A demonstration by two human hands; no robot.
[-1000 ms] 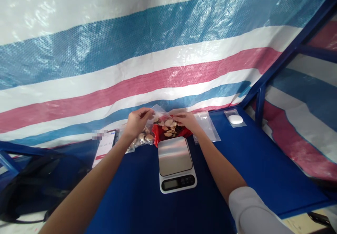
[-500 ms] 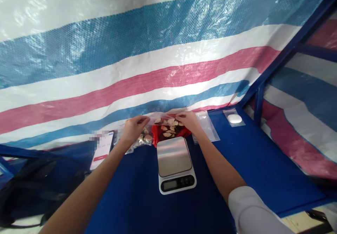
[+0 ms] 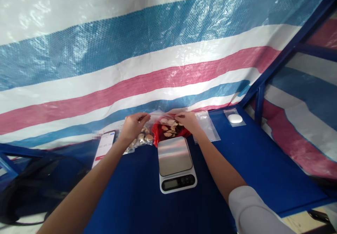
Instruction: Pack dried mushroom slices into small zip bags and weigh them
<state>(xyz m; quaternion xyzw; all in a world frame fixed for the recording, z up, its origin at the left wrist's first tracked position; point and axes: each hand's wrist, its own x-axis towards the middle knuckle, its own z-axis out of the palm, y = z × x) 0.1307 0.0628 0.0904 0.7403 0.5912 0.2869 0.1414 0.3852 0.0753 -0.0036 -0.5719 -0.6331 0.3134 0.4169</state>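
My left hand (image 3: 134, 126) is closed in a pinch on one end of a clear plastic bag (image 3: 158, 114). The plastic stretches across to my right hand (image 3: 187, 120), whose fingers are pinched on its other end. Below and behind the plastic lies an open red bag (image 3: 156, 135) with several pale, brownish dried pieces (image 3: 169, 130) in it. Partly under my left hand, more clear bags (image 3: 140, 140) hold similar pale pieces. A kitchen scale (image 3: 175, 156) with a metal plate stands just in front of the red bag, with nothing on its plate.
Flat clear bags (image 3: 207, 125) lie beside my right wrist. Farther right, a white oval object (image 3: 235, 118) rests on a small clear bag. A phone (image 3: 105, 144) leans at the left, near a dark bag-like object (image 3: 39, 185). Striped sheeting (image 3: 147, 76) walls off the blue table (image 3: 252, 156).
The clear plastic between my hands has shifted and bunched up slightly over the red bag. Both hands stay pinched in nearly the same place. The view has moved a little.
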